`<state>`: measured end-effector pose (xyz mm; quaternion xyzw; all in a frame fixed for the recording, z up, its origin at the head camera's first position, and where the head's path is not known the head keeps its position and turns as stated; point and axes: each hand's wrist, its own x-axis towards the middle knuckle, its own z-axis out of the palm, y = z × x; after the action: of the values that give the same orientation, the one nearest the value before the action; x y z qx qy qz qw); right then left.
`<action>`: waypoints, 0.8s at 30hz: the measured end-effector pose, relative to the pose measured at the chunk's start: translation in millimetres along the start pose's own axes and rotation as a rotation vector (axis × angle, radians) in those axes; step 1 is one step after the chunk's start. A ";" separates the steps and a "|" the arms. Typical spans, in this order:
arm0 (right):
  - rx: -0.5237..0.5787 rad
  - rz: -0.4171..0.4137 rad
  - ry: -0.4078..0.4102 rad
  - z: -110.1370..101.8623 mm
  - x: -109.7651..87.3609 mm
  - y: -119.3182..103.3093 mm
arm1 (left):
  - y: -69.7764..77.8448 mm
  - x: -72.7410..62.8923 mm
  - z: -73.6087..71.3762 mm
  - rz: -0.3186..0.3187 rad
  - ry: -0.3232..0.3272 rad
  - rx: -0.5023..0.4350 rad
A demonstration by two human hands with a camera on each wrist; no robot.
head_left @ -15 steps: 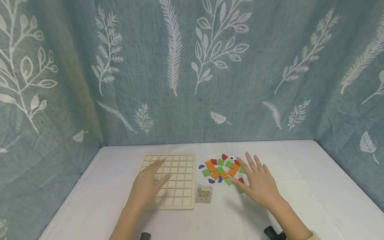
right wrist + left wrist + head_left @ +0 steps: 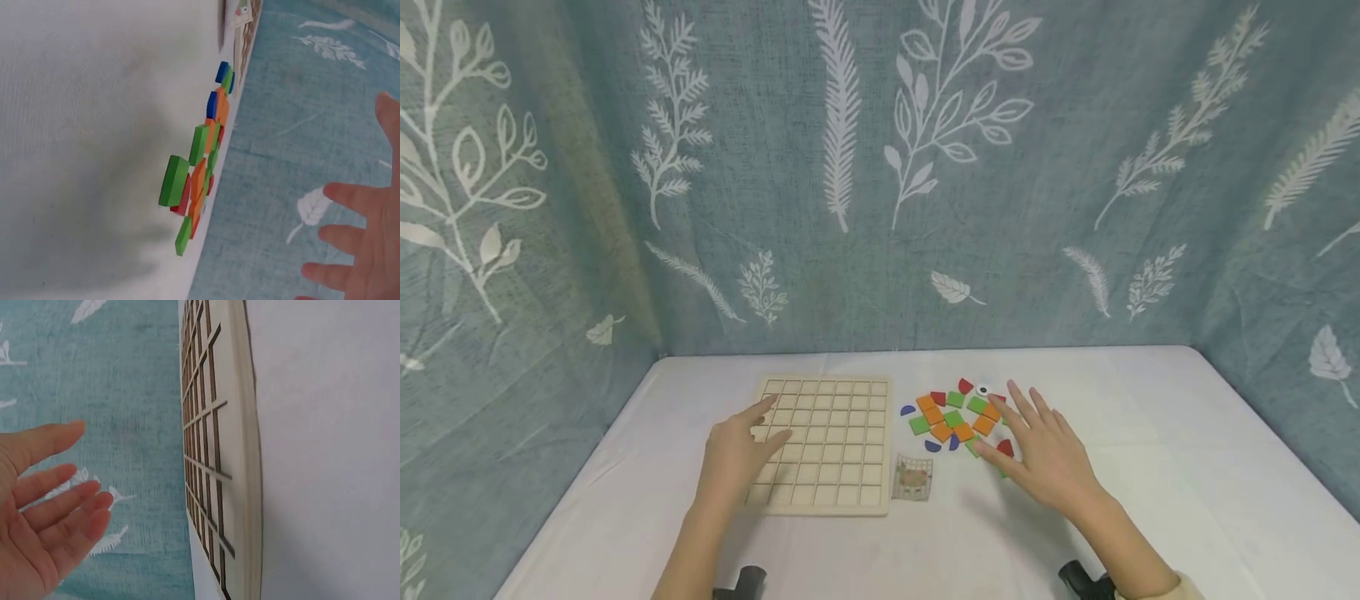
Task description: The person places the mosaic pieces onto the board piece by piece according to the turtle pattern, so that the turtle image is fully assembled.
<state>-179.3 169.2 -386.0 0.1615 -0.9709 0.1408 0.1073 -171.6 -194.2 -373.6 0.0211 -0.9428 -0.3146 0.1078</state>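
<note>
A pale wooden grid board [image 2: 832, 457] with raised lines lies flat on the table, its squares bare. Over its left edge hovers my left hand [image 2: 730, 454], thumb and fingers apart and holding nothing; the left wrist view shows that hand [image 2: 47, 512] with a gap between it and the board [image 2: 240, 456]. To the right of the board lies a loose cluster of flat coloured pieces [image 2: 953, 418]: orange and green squares, red and blue rounded ones, and a white piece with an eye [image 2: 983, 390]. My right hand [image 2: 1048, 454] is spread above the cluster's right side, hiding some pieces.
A small picture card [image 2: 913, 479] lies between the board and the pieces. White cloth covers the table [image 2: 1187, 467]. A blue-green curtain [image 2: 865, 283] with white leaf prints stands along the back and sides.
My left hand has moved left, from over the board's middle to its left edge. The right hand stays nearly where it was. The view has shifted slightly.
</note>
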 end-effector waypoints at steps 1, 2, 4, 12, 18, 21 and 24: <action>0.002 -0.002 0.000 0.5 0.6 -0.4 | -1.6 -0.2 -1.8 -0.011 0.003 -0.013; 0.006 -0.006 0.001 0.8 1.1 -0.8 | -3.3 -0.2 -3.2 -0.021 0.004 -0.020; 0.012 -0.015 0.001 2.0 2.2 -1.5 | -6.7 -0.2 -5.9 -0.057 -0.004 -0.033; 0.032 -0.046 0.000 6.2 5.2 -5.6 | -21.4 -0.7 -8.2 -0.147 -0.044 -0.039; 0.054 -0.054 -0.015 8.8 8.1 -10.7 | -32.0 -0.6 -6.7 -0.176 -0.085 -0.034; 0.073 -0.045 -0.033 10.6 10.1 -12.4 | -35.6 -1.0 -6.2 -0.192 -0.090 -0.033; 0.087 -0.059 -0.047 12.5 12.0 -13.6 | -39.4 -0.4 -5.1 -0.204 -0.099 -0.018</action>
<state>-187.7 149.5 -391.4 0.1976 -0.9609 0.1758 0.0817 -171.1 -228.7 -393.2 0.1005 -0.9371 -0.3332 0.0285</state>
